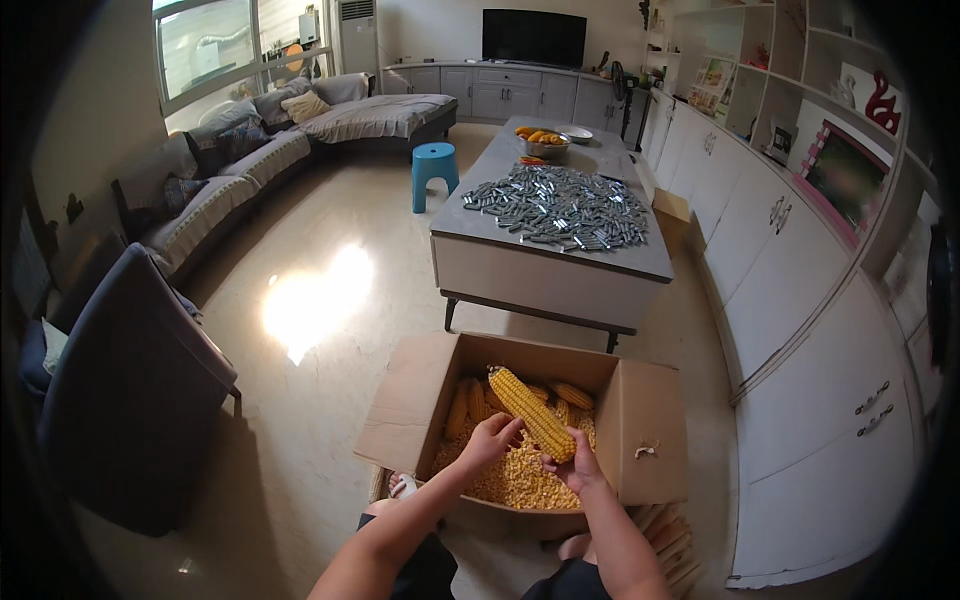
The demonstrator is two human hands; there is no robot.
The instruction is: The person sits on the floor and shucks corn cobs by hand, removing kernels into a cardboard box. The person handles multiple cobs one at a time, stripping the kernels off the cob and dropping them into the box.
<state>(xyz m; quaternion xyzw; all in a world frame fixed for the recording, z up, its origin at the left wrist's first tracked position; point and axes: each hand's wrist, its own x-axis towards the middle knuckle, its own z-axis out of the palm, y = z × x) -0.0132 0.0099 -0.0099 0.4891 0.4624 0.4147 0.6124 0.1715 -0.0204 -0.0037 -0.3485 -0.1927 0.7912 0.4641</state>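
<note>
A large yellow corn cob [530, 410], full of kernels, is held at a slant above an open cardboard box [410, 390]. My right hand [577, 465] grips its lower end. Beside the cob's left side is my left hand [493, 442], its fingers curled together; whether they touch the cob or hold anything is too small to tell. Loose corn kernels [520, 478] cover the bottom of the box. Several more cobs [459, 408] lie along the box's far and left sides, partly hidden by the held one.
Beyond the box stands a grey table [465, 228] with many small grey cylinders [560, 205] and a metal bowl of cobs [542, 145]. A blue stool [434, 170] is left of it. A dark chair [135, 390] stands at left, white cabinets [800, 290] at right.
</note>
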